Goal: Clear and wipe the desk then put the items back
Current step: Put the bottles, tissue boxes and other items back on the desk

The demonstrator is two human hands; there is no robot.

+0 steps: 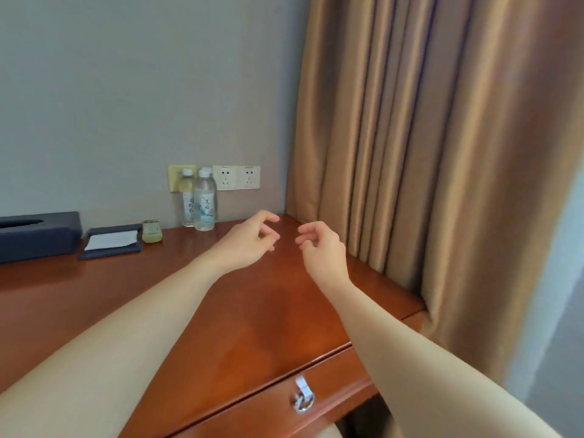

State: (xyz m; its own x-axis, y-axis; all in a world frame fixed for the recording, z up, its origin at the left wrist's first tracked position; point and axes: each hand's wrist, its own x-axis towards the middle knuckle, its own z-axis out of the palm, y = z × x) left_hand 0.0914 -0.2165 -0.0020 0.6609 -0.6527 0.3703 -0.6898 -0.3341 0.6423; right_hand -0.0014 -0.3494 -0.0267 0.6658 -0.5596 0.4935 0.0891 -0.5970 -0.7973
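Over the desk (252, 311), left hand (249, 243) and right hand (322, 248) are held loosely curled, empty; two bottles (204, 200) are seen at ten o'clock.

Desk (259, 311): glossy reddish wood. 2 bottles (204, 200): clear plastic. Curtain (426, 137): smooth tan cloth. Drawer pull (302, 396): shiny metal.

The dark tissue box (34, 235) runs off the left edge; the rear bottle (187, 197) is partly hidden behind the front bottle (205, 202).

Bare left hand (249, 245), bare right hand (322, 248); forearms bare too, right down to the frame edge at 7 and 5 o'clock.
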